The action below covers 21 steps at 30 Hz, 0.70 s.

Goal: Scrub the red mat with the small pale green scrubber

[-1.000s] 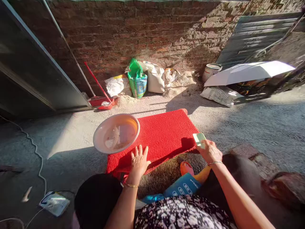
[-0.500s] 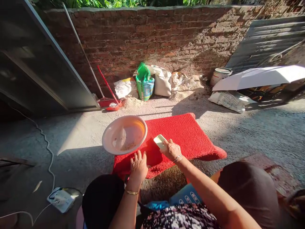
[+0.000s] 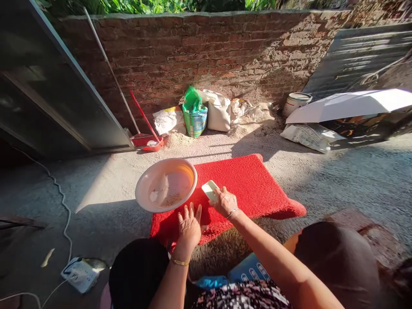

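My right hand (image 3: 225, 203) grips the near end of a flat, pale green object with rounded corners (image 3: 210, 189); its underside is hidden, so I cannot tell its kind. It is over the red plush cloth (image 3: 238, 180), which is spread over a low surface. My left hand (image 3: 189, 227) has its fingers spread over the cloth's near left part, just below the basin. A pale pink basin (image 3: 146, 199) is at the cloth's left edge, holding some small grain-like bits and a whitish patch.
Along the brick wall (image 3: 199, 56) stand a green sack (image 3: 195, 113), a white sack (image 3: 219, 115) and a red dustpan (image 3: 152, 143). A power strip (image 3: 80, 274) with cords lies at lower left. A white panel (image 3: 347, 105) slants at right. My knees flank the cloth.
My right hand and the pale green object have shifted slightly left. My left hand's fingers are more spread. The whole view has moved a little.
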### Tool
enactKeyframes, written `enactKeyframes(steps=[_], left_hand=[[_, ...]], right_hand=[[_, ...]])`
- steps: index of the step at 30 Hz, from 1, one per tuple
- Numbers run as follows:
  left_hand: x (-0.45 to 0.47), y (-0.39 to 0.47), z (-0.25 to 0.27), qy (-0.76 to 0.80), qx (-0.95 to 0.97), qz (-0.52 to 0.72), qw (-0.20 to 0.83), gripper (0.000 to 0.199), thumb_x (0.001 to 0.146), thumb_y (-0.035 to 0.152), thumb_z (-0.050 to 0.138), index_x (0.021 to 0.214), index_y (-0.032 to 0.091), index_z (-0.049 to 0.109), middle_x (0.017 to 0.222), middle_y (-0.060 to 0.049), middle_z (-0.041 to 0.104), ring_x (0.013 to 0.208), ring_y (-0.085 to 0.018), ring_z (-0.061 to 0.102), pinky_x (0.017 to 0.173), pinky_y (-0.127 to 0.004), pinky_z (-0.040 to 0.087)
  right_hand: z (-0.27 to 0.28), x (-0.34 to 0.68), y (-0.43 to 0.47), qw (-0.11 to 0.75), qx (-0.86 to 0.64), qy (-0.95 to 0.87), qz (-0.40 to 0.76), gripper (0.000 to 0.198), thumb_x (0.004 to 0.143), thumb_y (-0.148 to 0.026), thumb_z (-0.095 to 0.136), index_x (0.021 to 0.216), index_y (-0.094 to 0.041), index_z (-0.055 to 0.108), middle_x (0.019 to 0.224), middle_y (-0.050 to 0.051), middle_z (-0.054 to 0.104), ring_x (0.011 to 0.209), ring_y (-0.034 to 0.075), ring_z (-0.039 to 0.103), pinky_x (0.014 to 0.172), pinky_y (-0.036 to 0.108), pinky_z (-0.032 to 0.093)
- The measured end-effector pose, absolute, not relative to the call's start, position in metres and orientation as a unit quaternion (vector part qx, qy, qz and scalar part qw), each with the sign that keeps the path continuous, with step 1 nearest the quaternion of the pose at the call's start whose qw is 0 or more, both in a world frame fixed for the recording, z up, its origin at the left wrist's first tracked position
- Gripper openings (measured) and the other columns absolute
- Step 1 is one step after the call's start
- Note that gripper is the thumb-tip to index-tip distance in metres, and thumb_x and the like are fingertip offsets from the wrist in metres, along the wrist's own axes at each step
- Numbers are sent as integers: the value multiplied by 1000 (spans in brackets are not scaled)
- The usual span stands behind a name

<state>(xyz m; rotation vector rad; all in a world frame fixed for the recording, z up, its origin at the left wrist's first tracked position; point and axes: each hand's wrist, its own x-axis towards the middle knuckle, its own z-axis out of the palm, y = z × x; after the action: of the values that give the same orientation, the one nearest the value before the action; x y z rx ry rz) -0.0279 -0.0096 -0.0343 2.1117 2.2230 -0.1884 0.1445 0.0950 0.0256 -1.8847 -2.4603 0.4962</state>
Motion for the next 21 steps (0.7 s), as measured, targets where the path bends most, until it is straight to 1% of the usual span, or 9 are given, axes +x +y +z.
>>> enactKeyframes(steps=[2, 4, 9, 11, 13, 15, 17, 21], left_hand=[[-30, -8, -40, 719, 692, -53, 25, 72, 111, 40, 65, 180, 28, 50, 185, -23, 43, 173, -49, 45, 137, -78, 42], [-30, -4, -44, 715, 698, -28, 15, 68, 112, 42, 63, 178, 27, 54, 185, -22, 45, 173, -47, 45, 139, -76, 41], [-19, 13, -55, 711, 702, 41, 12, 61, 114, 45, 63, 174, 30, 62, 185, -17, 50, 175, -40, 45, 143, -68, 39], [-16, 19, -61, 716, 696, 55, 10, 59, 115, 44, 62, 173, 31, 63, 185, -16, 50, 175, -39, 45, 143, -68, 40], [-14, 23, -67, 720, 691, 66, 0, 57, 115, 42, 61, 171, 30, 65, 184, -16, 50, 175, -38, 46, 143, -68, 40], [-16, 23, -71, 719, 690, 77, -12, 56, 115, 41, 61, 169, 28, 67, 183, -18, 51, 173, -39, 48, 143, -68, 41], [-19, 22, -72, 716, 693, 84, -22, 55, 115, 41, 60, 168, 27, 68, 182, -17, 52, 172, -39, 49, 142, -68, 42], [-23, 19, -69, 718, 692, 71, -30, 55, 117, 41, 57, 171, 32, 64, 182, -14, 53, 172, -37, 50, 143, -67, 42]], right_hand=[[23, 124, 95, -1, -566, -805, 177, 52, 111, -49, 70, 157, -26, 74, 146, 16, 75, 120, 27, 81, 99, 33, 61], [23, 133, 102, -4, -570, -800, 188, 54, 111, -50, 69, 159, -26, 73, 147, 16, 74, 121, 27, 81, 101, 33, 61], [33, 232, 137, -16, -695, -700, 164, 57, 112, -50, 65, 164, -26, 68, 152, 17, 72, 129, 30, 79, 102, 36, 60], [37, 267, 149, -18, -751, -644, 145, 56, 114, -51, 61, 163, -26, 69, 151, 18, 72, 130, 31, 79, 104, 39, 59], [38, 279, 155, -6, -777, -615, 134, 55, 115, -52, 58, 162, -26, 69, 148, 18, 72, 128, 31, 79, 104, 40, 59], [37, 262, 153, 16, -763, -631, 138, 55, 115, -52, 58, 163, -28, 68, 147, 18, 72, 126, 30, 79, 103, 40, 59], [33, 221, 146, 30, -720, -675, 155, 56, 113, -52, 62, 164, -28, 68, 147, 17, 73, 125, 30, 79, 102, 39, 59], [27, 132, 134, 30, -611, -767, 191, 52, 110, -54, 68, 155, -27, 75, 145, 16, 75, 124, 32, 79, 102, 39, 59]])
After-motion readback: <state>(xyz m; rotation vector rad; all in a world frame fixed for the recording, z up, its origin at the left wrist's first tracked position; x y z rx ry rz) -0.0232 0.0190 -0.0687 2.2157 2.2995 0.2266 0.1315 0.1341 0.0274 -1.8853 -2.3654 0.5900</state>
